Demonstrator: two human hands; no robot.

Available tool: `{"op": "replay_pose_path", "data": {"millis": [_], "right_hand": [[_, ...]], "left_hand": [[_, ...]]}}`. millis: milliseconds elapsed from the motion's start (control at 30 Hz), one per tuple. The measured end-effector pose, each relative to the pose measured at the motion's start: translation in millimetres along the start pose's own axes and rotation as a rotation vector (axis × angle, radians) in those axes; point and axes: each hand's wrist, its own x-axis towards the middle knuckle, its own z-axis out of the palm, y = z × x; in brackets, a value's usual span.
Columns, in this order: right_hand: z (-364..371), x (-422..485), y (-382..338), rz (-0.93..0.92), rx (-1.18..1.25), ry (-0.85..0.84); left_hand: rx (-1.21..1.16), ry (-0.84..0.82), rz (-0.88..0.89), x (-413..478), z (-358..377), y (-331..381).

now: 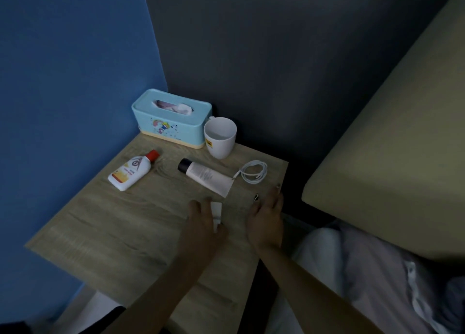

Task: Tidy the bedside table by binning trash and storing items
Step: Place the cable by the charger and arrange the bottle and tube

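Observation:
On the wooden bedside table [120,233] lie a white bottle with a red cap [132,170], a white tube with a black cap [205,176] and a coiled white cable [253,171]. A white mug [219,137] stands beside a light-blue tissue box [171,118] at the back. My left hand [203,223] lies over a small white paper-like item [217,214] near the table's middle, its fingers touching it; whether it grips is unclear. My right hand [266,215] hovers flat by the table's right edge, fingers straight.
A blue wall stands to the left and a dark wall behind the table. A bed with an olive mattress [392,145] and pale bedding [372,270] lies close on the right.

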Motion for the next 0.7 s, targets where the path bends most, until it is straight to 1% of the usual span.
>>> {"op": "replay_pose_path", "data": {"millis": [67, 200, 300, 467, 700], "right_hand": [[-1.1, 0.3, -0.2, -0.004, -0.011, -0.007], [-2.5, 0.1, -0.7, 0.001, -0.023, 0.005], [-2.0, 1.6, 0.7, 0.007, -0.019, 0.002], [1.4, 3.6, 4.3, -0.010, -0.025, 0.004], [5.2, 5.1, 3.9, -0.020, -0.031, 0.043]], "left_hand": [[-0.050, 0.021, 0.053, 15.4, -4.8, 10.2], [-0.033, 0.111, 0.171, 62.5, -10.2, 37.3], [-0.013, 0.115, 0.232, 95.5, -3.5, 47.8], [0.048, 0.098, 0.250, 121.2, 12.0, 42.1], [0.042, 0.114, 0.285, 126.8, 23.7, 29.2]]}}
